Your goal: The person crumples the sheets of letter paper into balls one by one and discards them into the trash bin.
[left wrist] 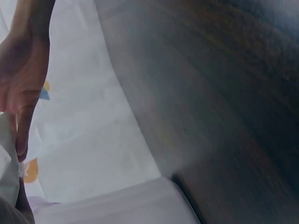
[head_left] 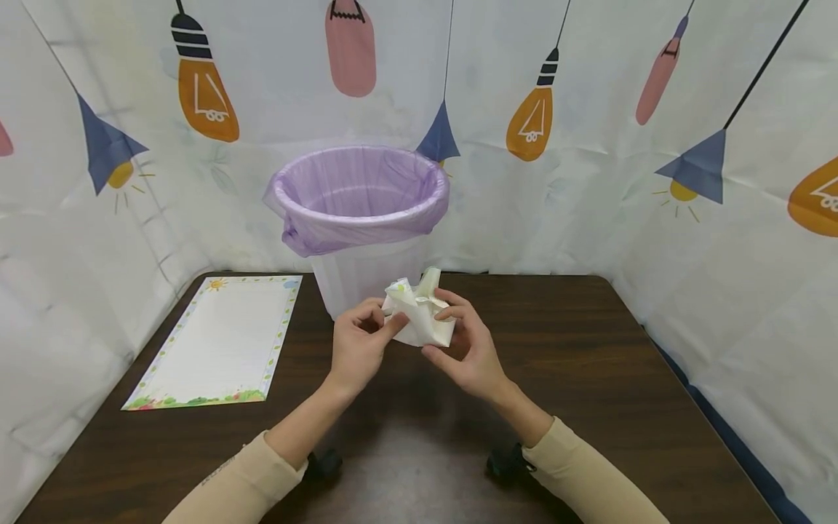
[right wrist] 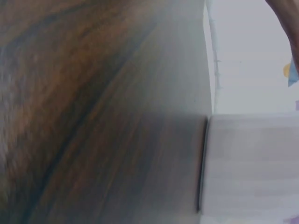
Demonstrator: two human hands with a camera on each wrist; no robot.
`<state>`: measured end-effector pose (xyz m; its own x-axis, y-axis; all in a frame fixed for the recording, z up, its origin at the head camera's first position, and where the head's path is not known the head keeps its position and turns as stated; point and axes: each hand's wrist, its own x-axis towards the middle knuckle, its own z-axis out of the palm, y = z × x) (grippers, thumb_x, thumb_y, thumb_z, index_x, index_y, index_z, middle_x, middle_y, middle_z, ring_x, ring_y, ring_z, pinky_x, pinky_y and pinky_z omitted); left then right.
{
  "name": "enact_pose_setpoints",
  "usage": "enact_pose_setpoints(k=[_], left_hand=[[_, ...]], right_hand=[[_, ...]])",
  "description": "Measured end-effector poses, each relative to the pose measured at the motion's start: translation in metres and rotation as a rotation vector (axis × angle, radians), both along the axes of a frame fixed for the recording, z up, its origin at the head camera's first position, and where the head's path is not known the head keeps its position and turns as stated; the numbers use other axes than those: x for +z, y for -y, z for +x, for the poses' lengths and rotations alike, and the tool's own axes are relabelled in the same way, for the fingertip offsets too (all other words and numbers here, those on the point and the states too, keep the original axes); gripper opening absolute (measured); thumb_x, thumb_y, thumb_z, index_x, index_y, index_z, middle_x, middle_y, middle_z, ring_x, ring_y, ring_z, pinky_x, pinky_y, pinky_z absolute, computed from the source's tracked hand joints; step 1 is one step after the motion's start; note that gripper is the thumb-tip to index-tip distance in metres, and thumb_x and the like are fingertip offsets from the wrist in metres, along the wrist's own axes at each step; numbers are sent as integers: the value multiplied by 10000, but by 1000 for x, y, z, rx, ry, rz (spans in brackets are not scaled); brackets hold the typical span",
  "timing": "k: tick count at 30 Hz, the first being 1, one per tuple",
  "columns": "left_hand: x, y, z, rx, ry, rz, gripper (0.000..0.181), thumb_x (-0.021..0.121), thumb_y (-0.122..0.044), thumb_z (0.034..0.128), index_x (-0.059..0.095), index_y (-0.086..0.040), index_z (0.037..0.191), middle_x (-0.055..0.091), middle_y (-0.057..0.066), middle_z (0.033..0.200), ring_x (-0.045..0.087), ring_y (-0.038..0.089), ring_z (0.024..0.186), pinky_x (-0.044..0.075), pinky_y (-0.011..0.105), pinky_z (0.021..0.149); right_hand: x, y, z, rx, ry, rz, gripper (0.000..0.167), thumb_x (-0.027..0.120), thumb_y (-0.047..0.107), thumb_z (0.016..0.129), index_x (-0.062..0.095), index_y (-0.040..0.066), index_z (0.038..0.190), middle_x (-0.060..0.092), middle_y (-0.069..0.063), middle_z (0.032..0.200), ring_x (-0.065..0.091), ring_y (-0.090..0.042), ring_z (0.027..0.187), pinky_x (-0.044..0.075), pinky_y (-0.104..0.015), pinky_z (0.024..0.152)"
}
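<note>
A crumpled sheet of white paper (head_left: 419, 320), folded into an uneven bundle with its edges sticking up, is held between both hands above the table. My left hand (head_left: 358, 340) pinches its left side between thumb and curled fingers. On the right side, my right hand (head_left: 470, 353) grips it with the thumb below and fingers bent over the top. The left wrist view shows part of the paper (left wrist: 6, 163) at the left edge, beside a hand's lowered fingers. Only a sliver of a hand enters the right wrist view, and the paper is out of sight there.
Right behind the hands stands a white bin (head_left: 360, 273) with a purple liner (head_left: 366, 231) folded over its rim. A flat sheet of paper with a printed leafy border (head_left: 216, 342) lies on the dark wooden table (head_left: 576, 364) at left. A patterned curtain (head_left: 589, 204) surrounds the table.
</note>
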<state>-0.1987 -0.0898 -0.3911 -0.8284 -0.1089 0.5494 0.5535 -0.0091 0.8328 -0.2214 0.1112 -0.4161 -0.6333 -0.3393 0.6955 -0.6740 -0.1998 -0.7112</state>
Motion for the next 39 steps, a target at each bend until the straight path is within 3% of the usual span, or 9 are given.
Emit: enact_pose_setpoints(k=[4,7,10,15,20,24,30,35,39], left_hand=[[2,0,-1,-10,17,43,344,817,65,838,522,-13,681,690,74,922,561,127,670,475,206,570],[1,-1,-1,-64,46,123,286,783,126,841,511,36,842,682,50,938,618,125,697,536,215,609],[1,-2,-1,-129,62,199,356,732,187,849,483,59,1069,695,66,999,706,183,794,599,279,683],[0,-2,-3,-146,50,155,552,712,190,864,489,73,1355,722,84,1068,736,218,810,612,320,681],[-4,-2,-4,-129,22,93,413,715,179,867,643,84,1262,725,57,1148,717,168,797,600,285,665],[-7,-2,-4,-120,8,54,269,712,163,878,746,49,1119,751,114,1102,608,97,650,532,209,582],[-11,-6,-2,-97,14,-7,259,651,170,908,779,31,1085,751,126,1114,410,59,573,342,176,479],[-16,-9,0,-72,41,-22,305,631,196,887,797,5,1057,764,115,1061,367,55,541,292,186,454],[-15,-10,-2,-78,43,-43,322,630,188,869,806,-11,1050,768,109,1042,288,61,515,252,209,438]], right_hand=[[0,2,2,9,24,-23,569,746,-178,829,438,-64,1293,313,-209,1593,540,-373,1259,587,-402,868],[2,3,2,10,71,-49,700,759,-159,838,378,-47,1415,384,-215,1556,562,-333,1237,584,-377,874],[4,2,2,7,133,-65,764,795,-88,851,369,-41,1484,449,-210,1501,591,-276,1196,578,-351,881],[7,0,1,24,215,-69,717,802,-73,849,439,-83,1467,519,-212,1397,628,-235,1109,587,-334,849],[8,-3,-1,57,249,-9,632,745,-108,880,478,-75,1452,520,-281,1343,643,-235,1020,600,-329,801],[7,-4,-3,54,248,39,557,716,-126,895,513,-71,1411,549,-312,1297,644,-217,993,597,-305,784],[5,-2,-6,-15,161,49,347,700,-173,872,615,-69,1192,642,-169,1125,641,-180,932,559,-248,743],[1,-1,-8,-42,131,-11,202,707,-231,813,630,-86,932,622,-62,1015,641,-162,940,547,-239,805],[3,-3,-10,-83,117,-17,189,720,-230,787,636,-67,830,601,-43,912,620,-168,903,543,-236,802]])
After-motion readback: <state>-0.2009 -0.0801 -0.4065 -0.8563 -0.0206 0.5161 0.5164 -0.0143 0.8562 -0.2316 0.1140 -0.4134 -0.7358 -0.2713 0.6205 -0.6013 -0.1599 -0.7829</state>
